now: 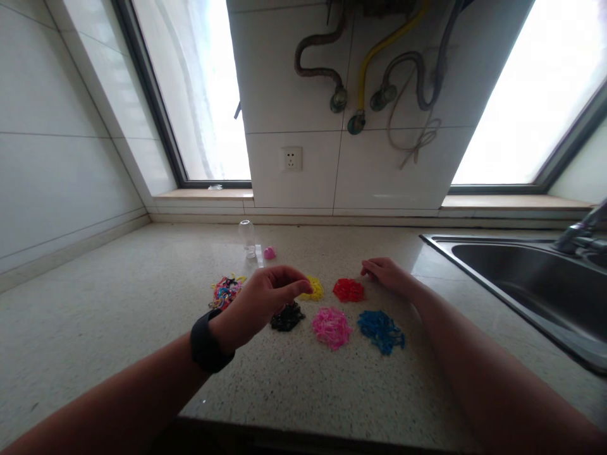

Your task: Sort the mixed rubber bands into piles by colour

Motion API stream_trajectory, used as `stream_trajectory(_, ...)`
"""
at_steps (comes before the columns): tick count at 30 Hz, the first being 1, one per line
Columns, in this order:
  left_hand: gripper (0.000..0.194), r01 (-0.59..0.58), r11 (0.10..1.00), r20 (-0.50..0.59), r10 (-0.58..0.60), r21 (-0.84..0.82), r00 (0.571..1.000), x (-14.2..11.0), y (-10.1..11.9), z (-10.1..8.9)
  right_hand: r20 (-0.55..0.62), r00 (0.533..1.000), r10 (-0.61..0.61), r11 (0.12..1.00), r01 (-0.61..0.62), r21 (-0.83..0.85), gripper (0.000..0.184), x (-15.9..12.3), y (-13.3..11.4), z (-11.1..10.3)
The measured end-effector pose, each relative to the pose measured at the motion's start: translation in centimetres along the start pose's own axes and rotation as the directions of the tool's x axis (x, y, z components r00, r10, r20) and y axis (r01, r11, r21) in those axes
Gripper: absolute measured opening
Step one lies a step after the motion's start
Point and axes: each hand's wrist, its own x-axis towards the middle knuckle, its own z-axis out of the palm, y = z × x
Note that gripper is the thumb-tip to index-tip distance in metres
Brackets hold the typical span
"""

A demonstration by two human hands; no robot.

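Note:
My left hand (270,292), a dark band on its wrist, hangs over the counter with thumb and fingertips pinched beside the yellow pile of small rubber bands (313,288). What lies in the pinch, if anything, is too small to make out. Partly below this hand is a black pile (287,317). My right hand (386,274) rests on the counter right of the red pile (348,290), its fingers loosely bent and slightly apart, nothing visible in them. Nearer to me lie a pink pile (332,328) and a blue pile (381,331). A mixed-colour pile (226,291) is partly hidden behind my left hand.
A clear bottle (246,240) stands behind the piles, with a small pink cap (270,253) next to it. On the right, a steel sink (478,287) with a faucet (583,230) is set into the speckled counter (118,316). Pipes and a socket (293,158) are on the wall.

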Motion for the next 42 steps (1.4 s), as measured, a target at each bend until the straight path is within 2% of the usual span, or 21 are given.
stream_trajectory(4, 0.028, -0.05, 0.989, -0.055, 0.058, 0.143, 0.997, 0.2, -0.2, -0.2, -0.006, 1.0, 0.011, 1.0, -0.011, 0.004, 0.051, 0.0, -0.3, 0.0)
stream_trajectory(7, 0.027, -0.109, 0.947, -0.083, 0.14, 0.301, 0.987, 0.7, -0.4, -0.6, -0.011, 1.0, 0.012, 1.0, -0.012, -0.009, 0.051, -0.1, -0.5, 0.1)
stream_trajectory(13, 0.018, -0.158, 0.769, -0.05, 0.24, 0.62, 0.97, 2.7, -1.9, -2.1, 0.012, 1.0, -0.008, 0.999, 0.008, -0.034, 0.049, 0.2, -0.1, 0.3)
stream_trajectory(18, 0.016, -0.148, 0.62, -0.006, 0.239, 0.771, 0.971, 4.0, -3.8, -2.6, 0.017, 1.0, -0.012, 0.999, 0.013, -0.037, 0.049, 0.2, 0.0, 0.3)
stream_trajectory(23, 0.021, -0.102, 0.528, 0.008, 0.178, 0.843, 0.984, 4.9, -5.1, -2.3, 0.022, 0.999, -0.031, 0.998, 0.032, -0.051, 0.049, 0.4, 0.2, 0.3)
stream_trajectory(28, 0.024, -0.096, 0.483, 0.035, 0.133, 0.87, 0.99, 5.1, -5.4, -2.1, 0.031, 0.999, -0.031, 0.998, 0.033, -0.057, 0.05, 0.6, 0.4, 0.3)
stream_trajectory(36, 0.024, -0.134, 0.481, 0.077, 0.137, 0.866, 0.988, 4.5, -4.8, -2.2, 0.037, 0.999, -0.01, 0.997, 0.013, -0.071, 0.049, 0.4, 0.0, 0.3)
stream_trajectory(42, 0.026, -0.13, 0.5, 0.05, 0.17, 0.856, 0.984, 4.2, -4.5, -3.0, 0.035, 0.999, -0.007, 0.997, 0.01, -0.077, 0.049, 0.4, 0.0, 0.3)
